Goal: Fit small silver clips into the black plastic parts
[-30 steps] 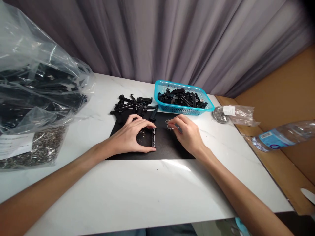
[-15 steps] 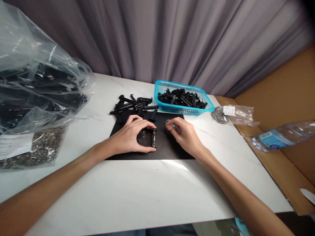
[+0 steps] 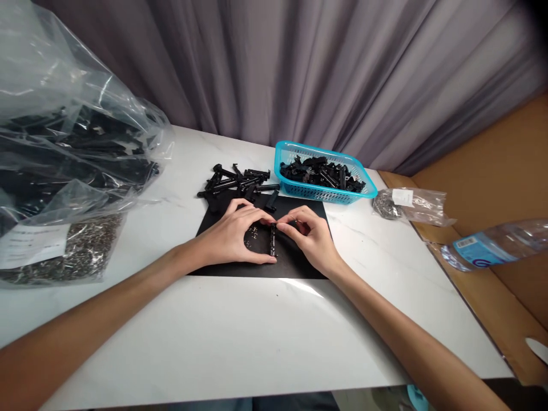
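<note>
My left hand [image 3: 233, 237] grips a narrow black plastic part [image 3: 273, 242] by its two ends, thumb at the near end and fingers at the far end. The part stands upright in view over a black mat [image 3: 295, 265]. My right hand [image 3: 310, 234] is closed in a pinch at the part's far end, touching or almost touching it. What its fingertips hold is too small to make out. Several tiny metal pieces [image 3: 253, 233] lie on the mat, seen through the gap of my left hand.
Behind the mat lies a pile of black plastic parts [image 3: 231, 182]. A blue basket [image 3: 329, 195] holds more. Bags of small metal pieces lie left [image 3: 85, 251] and right [image 3: 389, 204]. A large clear bag [image 3: 124, 125] of black parts stands left; a plastic bottle [image 3: 479, 248] lies right.
My right hand has moved left from over the small metal pieces on the mat to the far end of the black part. My left hand keeps its hold; the view has shifted slightly.
</note>
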`<state>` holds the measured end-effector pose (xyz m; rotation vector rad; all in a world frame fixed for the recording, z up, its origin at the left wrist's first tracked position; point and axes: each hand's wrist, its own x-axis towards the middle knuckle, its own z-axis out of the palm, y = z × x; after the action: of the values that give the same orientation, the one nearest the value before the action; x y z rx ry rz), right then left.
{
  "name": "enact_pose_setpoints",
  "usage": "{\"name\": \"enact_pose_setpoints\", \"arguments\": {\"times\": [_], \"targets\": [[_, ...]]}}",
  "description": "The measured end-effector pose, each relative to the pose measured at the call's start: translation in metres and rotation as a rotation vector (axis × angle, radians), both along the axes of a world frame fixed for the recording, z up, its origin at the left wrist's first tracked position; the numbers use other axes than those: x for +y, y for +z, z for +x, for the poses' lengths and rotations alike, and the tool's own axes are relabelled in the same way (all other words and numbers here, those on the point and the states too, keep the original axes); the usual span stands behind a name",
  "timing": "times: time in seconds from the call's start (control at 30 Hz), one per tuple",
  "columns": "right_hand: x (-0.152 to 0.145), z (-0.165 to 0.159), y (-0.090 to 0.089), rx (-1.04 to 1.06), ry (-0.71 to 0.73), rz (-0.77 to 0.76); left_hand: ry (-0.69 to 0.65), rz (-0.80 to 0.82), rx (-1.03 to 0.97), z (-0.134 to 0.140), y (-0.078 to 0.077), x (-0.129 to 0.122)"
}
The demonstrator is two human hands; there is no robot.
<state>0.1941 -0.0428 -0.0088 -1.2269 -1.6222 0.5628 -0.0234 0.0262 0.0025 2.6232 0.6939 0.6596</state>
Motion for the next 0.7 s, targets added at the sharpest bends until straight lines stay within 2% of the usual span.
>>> {"name": "enact_pose_setpoints", "arguments": {"times": [0.17, 0.47, 0.7], "targets": [[-0.002, -0.006, -0.004, -0.051, -0.042, 0.069, 0.009, 0.01, -0.013, 0.0, -0.003, -0.001], [-0.009, -0.014, -0.011, -0.461, -0.202, 0.244, -0.003, 0.019, -0.027, 0.001, -0.003, -0.001], [-0.007, -0.014, -0.013, -0.644, -0.255, 0.356, -0.009, 0.002, -0.022, 0.003, 0.0, -0.002]]}}
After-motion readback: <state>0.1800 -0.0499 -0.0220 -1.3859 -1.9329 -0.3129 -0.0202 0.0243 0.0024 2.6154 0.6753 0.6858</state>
